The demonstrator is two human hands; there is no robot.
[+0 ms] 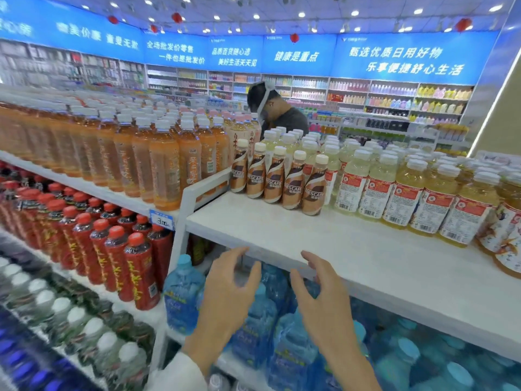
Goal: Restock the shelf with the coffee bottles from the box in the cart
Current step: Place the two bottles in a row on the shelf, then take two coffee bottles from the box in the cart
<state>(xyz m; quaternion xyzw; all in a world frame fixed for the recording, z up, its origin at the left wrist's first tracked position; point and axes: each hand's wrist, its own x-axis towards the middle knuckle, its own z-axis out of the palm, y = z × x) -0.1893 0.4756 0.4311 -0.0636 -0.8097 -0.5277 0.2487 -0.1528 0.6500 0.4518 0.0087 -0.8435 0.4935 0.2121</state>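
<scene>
Nearest, the left hand and the right hand are held empty, fingers loosely spread, just before the front edge of the white shelf and above blue water bottles. Farther back on that shelf, five Nescafé coffee bottles are stood upright in a slanting row. Orange tea bottles are ranged to their left and pale yellow drink bottles to their right. Beyond, a person is seen.

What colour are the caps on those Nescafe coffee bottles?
Cream-white caps, on the coffee bottles with their brown-and-white labels, seen in the head view.
</scene>
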